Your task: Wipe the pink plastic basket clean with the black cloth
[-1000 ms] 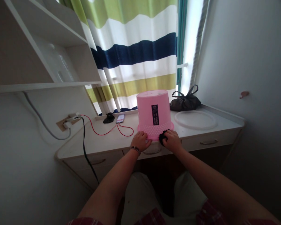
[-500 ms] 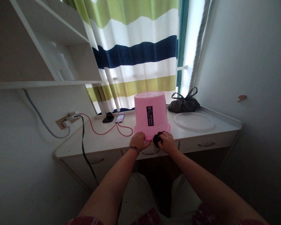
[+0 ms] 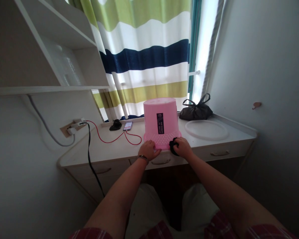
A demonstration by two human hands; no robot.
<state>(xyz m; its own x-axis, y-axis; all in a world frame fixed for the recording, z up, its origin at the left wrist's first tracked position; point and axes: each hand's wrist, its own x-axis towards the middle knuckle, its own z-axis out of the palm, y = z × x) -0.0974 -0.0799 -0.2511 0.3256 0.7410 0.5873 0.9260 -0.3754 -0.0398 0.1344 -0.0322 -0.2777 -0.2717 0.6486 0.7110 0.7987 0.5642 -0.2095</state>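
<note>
A pink garbage bin stands upside down at the front of the white desk, its black label facing me. My left hand grips the bin's rim at the lower left, thumb along the front edge. In my right hand is a bunched black cloth, pressed against the patterned band near the rim on the right. The fingers are closed around the cloth, and its exact shape is partly hidden.
On the white desk, a white ring lies to the right. Behind it sits a tied black plastic bag. A phone with a red cable and a small black item lie left. A shelf overhangs the left side.
My right hand has slid a little to the right along the bin's rim with the black cloth. My left hand stays in place on the rim.
</note>
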